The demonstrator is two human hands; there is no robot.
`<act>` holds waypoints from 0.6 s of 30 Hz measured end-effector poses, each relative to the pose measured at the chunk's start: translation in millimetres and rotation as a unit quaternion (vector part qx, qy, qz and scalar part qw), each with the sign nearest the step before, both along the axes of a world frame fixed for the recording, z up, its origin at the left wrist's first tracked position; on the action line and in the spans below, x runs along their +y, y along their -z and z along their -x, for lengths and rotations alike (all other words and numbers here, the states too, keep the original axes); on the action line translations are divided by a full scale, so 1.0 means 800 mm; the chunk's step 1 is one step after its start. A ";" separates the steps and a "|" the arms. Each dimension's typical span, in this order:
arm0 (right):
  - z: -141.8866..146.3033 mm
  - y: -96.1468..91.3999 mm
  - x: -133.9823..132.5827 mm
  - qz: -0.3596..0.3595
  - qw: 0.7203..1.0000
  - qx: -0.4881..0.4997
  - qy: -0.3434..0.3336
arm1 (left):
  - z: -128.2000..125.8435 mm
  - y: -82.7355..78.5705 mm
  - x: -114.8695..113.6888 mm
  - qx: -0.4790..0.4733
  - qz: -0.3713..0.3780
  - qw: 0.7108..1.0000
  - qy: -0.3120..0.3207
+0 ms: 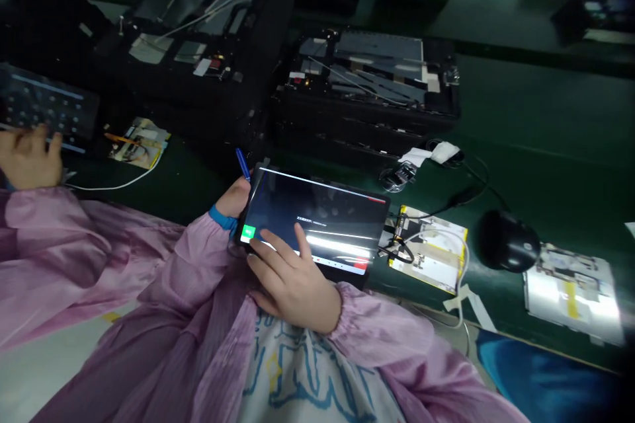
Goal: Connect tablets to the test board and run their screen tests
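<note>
A dark tablet point(322, 211) with a lit screen, a green patch at its lower left and a red one at its lower right, is tilted up in front of me. My left hand point(233, 200) grips its left edge from behind, and a blue pen point(243, 164) sticks up out of that hand. My right hand point(292, 281) lies at the tablet's lower edge with fingers spread flat on the screen, the forefinger tip near the middle. Both my sleeves are pink; a blue cuff shows at the left wrist.
A co-worker's hand point(30, 158) in a pink sleeve rests by a dark keypad panel point(47, 106) at far left. Opened devices in black trays point(367, 112) lie behind on the green mat point(546, 145). A circuit assembly point(431, 248), a black round object point(506, 238) and a silver panel point(570, 291) lie to the right.
</note>
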State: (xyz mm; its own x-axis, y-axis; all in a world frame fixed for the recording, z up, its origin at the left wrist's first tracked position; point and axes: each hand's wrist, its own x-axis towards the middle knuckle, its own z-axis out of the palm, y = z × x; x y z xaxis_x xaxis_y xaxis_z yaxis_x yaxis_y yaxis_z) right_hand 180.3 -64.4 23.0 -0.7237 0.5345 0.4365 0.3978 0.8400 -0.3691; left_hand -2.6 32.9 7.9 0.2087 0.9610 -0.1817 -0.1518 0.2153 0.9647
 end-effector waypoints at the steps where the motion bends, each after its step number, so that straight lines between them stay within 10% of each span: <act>1: -0.010 0.000 -0.002 -0.010 1.000 0.019 0.014 | 0.000 0.001 0.002 -0.001 -0.007 1.000 -0.002; 9: -0.091 0.019 -0.014 -0.043 0.968 -0.032 0.246 | 0.009 0.015 0.013 0.004 -0.014 1.000 -0.026; 18: -0.105 0.039 -0.017 -0.083 0.955 0.000 0.286 | 0.007 0.019 0.010 0.070 -0.011 0.996 -0.054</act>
